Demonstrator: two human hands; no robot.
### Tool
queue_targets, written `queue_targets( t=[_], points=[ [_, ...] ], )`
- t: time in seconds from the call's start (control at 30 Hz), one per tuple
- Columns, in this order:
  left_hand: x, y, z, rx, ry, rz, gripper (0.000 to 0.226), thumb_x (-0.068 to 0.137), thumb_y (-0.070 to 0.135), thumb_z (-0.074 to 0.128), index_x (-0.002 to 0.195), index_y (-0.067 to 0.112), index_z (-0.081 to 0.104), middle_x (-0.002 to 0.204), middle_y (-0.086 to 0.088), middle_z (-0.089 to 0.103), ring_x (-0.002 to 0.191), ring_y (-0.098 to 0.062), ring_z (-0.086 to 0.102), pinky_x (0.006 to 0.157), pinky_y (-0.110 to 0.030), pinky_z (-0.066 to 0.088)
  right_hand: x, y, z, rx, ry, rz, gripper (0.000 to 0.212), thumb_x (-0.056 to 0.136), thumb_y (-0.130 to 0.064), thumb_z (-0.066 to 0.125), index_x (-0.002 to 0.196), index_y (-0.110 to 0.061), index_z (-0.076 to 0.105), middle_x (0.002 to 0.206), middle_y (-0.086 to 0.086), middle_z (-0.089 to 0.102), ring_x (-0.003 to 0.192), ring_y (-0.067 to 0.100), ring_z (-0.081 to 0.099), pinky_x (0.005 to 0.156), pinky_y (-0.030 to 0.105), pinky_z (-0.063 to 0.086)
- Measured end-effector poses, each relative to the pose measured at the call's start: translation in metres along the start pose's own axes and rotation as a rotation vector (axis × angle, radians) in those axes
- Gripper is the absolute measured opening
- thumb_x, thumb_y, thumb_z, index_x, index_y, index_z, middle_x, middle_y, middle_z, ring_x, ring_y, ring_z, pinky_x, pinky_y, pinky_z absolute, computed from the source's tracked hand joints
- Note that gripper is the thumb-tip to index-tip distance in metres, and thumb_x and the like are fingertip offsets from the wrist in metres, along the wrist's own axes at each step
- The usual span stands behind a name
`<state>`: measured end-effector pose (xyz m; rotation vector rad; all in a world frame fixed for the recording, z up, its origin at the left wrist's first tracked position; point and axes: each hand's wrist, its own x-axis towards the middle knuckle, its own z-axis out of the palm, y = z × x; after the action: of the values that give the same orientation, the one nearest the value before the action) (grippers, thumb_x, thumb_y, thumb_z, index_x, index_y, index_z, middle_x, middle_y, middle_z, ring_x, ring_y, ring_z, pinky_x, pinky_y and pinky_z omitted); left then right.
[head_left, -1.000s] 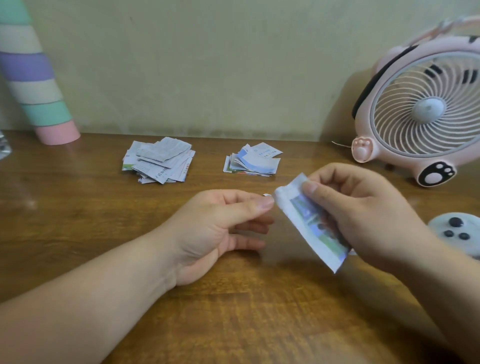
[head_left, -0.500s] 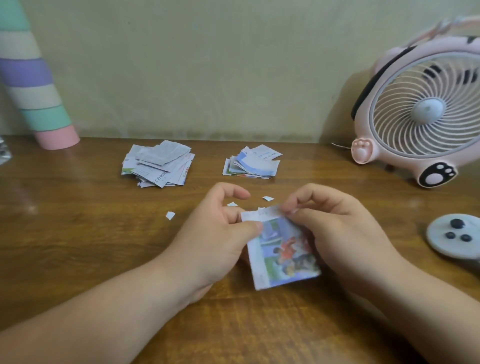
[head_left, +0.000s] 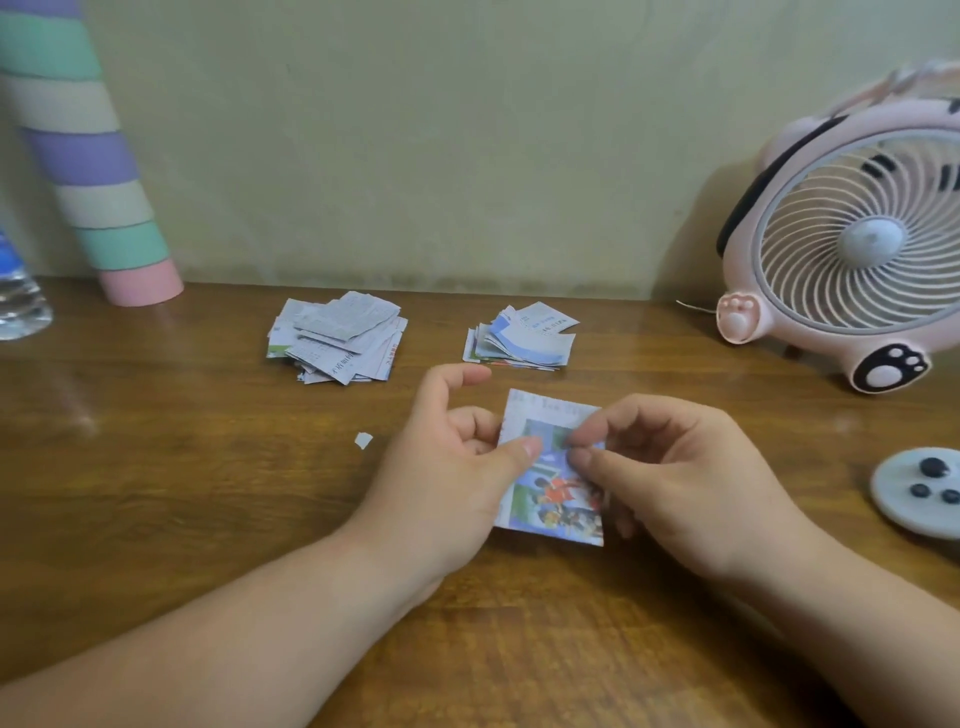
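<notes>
Against a plain pale wall (head_left: 415, 130) a wooden table (head_left: 156, 467) is set, and a pink fan (head_left: 857, 249) stands at its right rear; all positions below are referred to this fan. A printed paper piece (head_left: 558, 488), bearing a colour picture under a line of text, is held left of the fan and nearer the person, low over the table; whether its lower edge touches the wood cannot be determined. Its left edge is pinched between the thumb and curled fingers of the left hand (head_left: 447, 483). Its upper middle is pinched between the thumb and forefinger of the right hand (head_left: 685, 478), just beside the left thumb. No tear is visible in the piece.

Two piles are placed left of the fan, close to the wall: a pile of colour scraps (head_left: 519, 340) nearer the fan and a pile of text scraps (head_left: 337, 338) beyond it. A single small scrap (head_left: 363, 440) lies further left than the hands.

The step in hand is judged to be the setting of the grip for a tear from the top edge downward. For the next move, the two pinches are to be kept close together at the intended line, and the hands are to be drawn in opposite directions so that the tear is guided straight. If the pinches are set too far apart, an irregular tear is to be expected
</notes>
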<state>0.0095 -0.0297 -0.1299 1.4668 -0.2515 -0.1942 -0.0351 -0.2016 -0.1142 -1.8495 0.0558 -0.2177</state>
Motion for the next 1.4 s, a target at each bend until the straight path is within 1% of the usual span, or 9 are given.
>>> queue_targets(
  t=[0.2, 0.3, 0.43, 0.57, 0.67, 0.87, 1.13, 1.33, 1.4],
  points=[
    [0.0, -0.002, -0.004, 0.104, -0.006, 0.042, 0.039, 0.094, 0.004, 0.068, 0.1, 0.038, 0.048, 0.079, -0.01, 0.074, 0.079, -0.028, 0.077, 0.075, -0.061, 0.06, 0.014, -0.013, -0.015, -0.204, 0.245, -0.165, 0.007, 0.084, -0.016, 0.079, 0.079, -0.015, 0.074, 0.067, 0.002, 0.068, 0.056, 0.004, 0.057, 0.05, 0.014, 0.044],
    [0.001, -0.005, -0.003, 0.172, 0.017, 0.063, 0.033, 0.095, 0.008, 0.067, 0.085, 0.038, 0.056, 0.08, -0.001, 0.073, 0.078, -0.016, 0.075, 0.074, -0.055, 0.061, 0.042, -0.025, -0.018, -0.322, 0.289, -0.129, 0.011, 0.088, -0.023, 0.075, 0.078, -0.019, 0.073, 0.071, 0.003, 0.071, 0.059, 0.011, 0.059, 0.056, 0.023, 0.05],
    [0.009, -0.006, -0.008, 0.154, 0.182, 0.09, 0.016, 0.092, 0.014, 0.072, 0.087, 0.029, 0.074, 0.084, 0.01, 0.076, 0.08, -0.005, 0.073, 0.073, -0.037, 0.062, 0.092, -0.02, -0.001, -0.652, 0.124, -0.178, 0.004, 0.089, -0.024, 0.07, 0.09, -0.022, 0.074, 0.078, -0.007, 0.069, 0.075, 0.012, 0.063, 0.067, 0.026, 0.049],
    [0.014, -0.006, -0.012, 0.084, 0.207, 0.044, 0.027, 0.09, 0.005, 0.073, 0.098, 0.03, 0.074, 0.089, 0.003, 0.079, 0.085, -0.015, 0.076, 0.081, -0.046, 0.062, 0.141, -0.011, 0.013, -0.788, -0.056, -0.271, 0.043, 0.092, -0.02, 0.064, 0.135, -0.026, 0.061, 0.085, -0.005, 0.065, 0.077, 0.011, 0.056, 0.065, 0.018, 0.039],
    [0.014, -0.009, -0.011, 0.112, 0.158, 0.005, 0.037, 0.086, 0.001, 0.076, 0.101, 0.035, 0.071, 0.089, 0.01, 0.079, 0.085, -0.009, 0.076, 0.081, -0.042, 0.062, 0.166, 0.0, 0.021, -0.852, -0.213, -0.244, 0.057, 0.095, -0.029, 0.062, 0.149, -0.037, 0.044, 0.091, 0.004, 0.063, 0.074, 0.01, 0.053, 0.066, 0.022, 0.04],
    [0.017, -0.01, -0.01, 0.138, 0.14, -0.042, 0.044, 0.084, 0.003, 0.078, 0.106, 0.039, 0.067, 0.094, 0.009, 0.079, 0.088, -0.01, 0.076, 0.082, -0.039, 0.062, 0.192, 0.009, 0.021, -0.781, -0.282, -0.131, 0.039, 0.09, -0.027, 0.066, 0.127, -0.036, 0.058, 0.074, -0.006, 0.058, 0.067, 0.009, 0.054, 0.063, 0.024, 0.041],
    [0.018, -0.012, -0.011, 0.13, 0.134, -0.045, 0.045, 0.085, 0.0, 0.076, 0.108, 0.038, 0.067, 0.094, 0.008, 0.079, 0.089, -0.012, 0.076, 0.085, -0.041, 0.061, 0.191, 0.017, 0.017, -0.732, -0.181, -0.175, 0.031, 0.084, -0.04, 0.076, 0.108, -0.025, 0.063, 0.089, -0.002, 0.066, 0.077, 0.012, 0.061, 0.069, 0.026, 0.048],
    [0.019, -0.013, -0.012, 0.118, 0.14, -0.034, 0.042, 0.086, 0.002, 0.076, 0.106, 0.039, 0.066, 0.094, 0.009, 0.079, 0.088, -0.01, 0.076, 0.083, -0.04, 0.062, 0.193, 0.018, 0.02, -0.723, -0.041, -0.145, 0.005, 0.087, -0.022, 0.067, 0.082, -0.02, 0.065, 0.081, -0.006, 0.064, 0.077, 0.018, 0.06, 0.058, 0.024, 0.042],
    [0.019, -0.012, -0.011, 0.096, 0.14, -0.024, 0.036, 0.088, 0.005, 0.074, 0.106, 0.036, 0.067, 0.092, 0.009, 0.079, 0.087, -0.01, 0.076, 0.085, -0.041, 0.061, 0.191, 0.015, 0.018, -0.697, 0.009, -0.131, 0.011, 0.086, -0.014, 0.063, 0.078, -0.021, 0.066, 0.078, -0.006, 0.065, 0.078, 0.018, 0.061, 0.059, 0.023, 0.043]
  ],
)
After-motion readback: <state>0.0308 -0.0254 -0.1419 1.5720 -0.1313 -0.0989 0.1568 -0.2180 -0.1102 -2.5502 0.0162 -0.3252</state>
